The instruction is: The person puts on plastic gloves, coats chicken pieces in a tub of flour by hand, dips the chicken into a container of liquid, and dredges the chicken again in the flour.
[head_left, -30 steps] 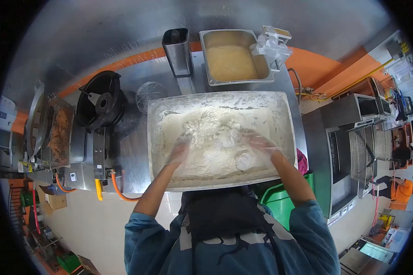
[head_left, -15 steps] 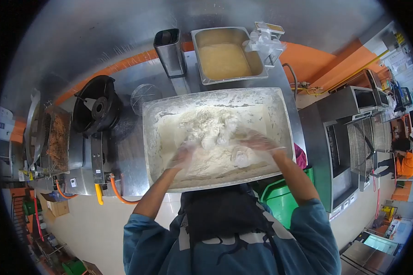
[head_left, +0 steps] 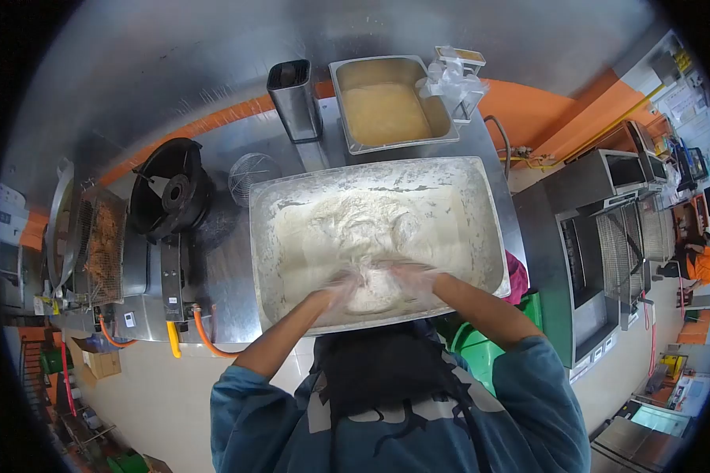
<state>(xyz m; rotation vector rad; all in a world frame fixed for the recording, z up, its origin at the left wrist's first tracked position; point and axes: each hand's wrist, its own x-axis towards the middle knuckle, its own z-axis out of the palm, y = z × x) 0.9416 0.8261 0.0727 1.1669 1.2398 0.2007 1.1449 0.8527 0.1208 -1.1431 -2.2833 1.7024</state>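
Note:
A large metal tray in front of me holds pale flour with flour-covered lumps in it. My left hand and my right hand, both in what look like clear plastic gloves, are low in the tray near its front edge. Between them lies a floury lump, which both hands seem to touch. Motion smears the fingers of both hands, so their grip cannot be made out. Another lump rests in the flour farther back.
Behind the tray stand a pan of yellowish liquid, a metal holder and a scale-like stand. Leftward are a wire whisk, a black round pot and a fry basket. A person in orange is far right.
Both hands have moved closer together and toward the tray's front edge, around a floury lump. The flour in the middle has been disturbed and lies flatter.

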